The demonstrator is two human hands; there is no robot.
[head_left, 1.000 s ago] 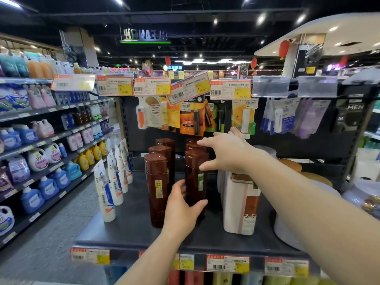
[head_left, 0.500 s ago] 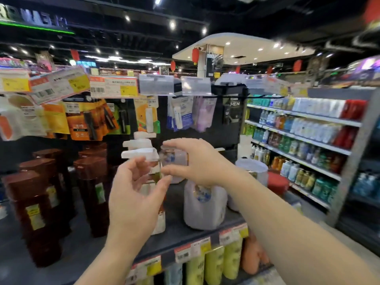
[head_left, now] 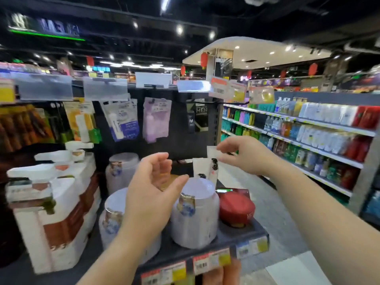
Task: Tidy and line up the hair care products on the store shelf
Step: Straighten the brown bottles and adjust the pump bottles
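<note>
Above the shelf [head_left: 242, 238], right hand [head_left: 244, 155] seemingly pinches a white tube [head_left: 211, 154].

Both forearms bare, entering from the lower edge and reaching forward. Left hand [head_left: 151, 188] raised mid-frame, palm turned rightward, fingers loosely curved, thumb spread out; grips nothing. Right hand [head_left: 245, 155] higher and further out, wrist bent, fingertips [head_left: 221, 149] pointing left, thumb and forefinger apparently pinched together, though motion blur makes this uncertain. Hands apart.
</note>
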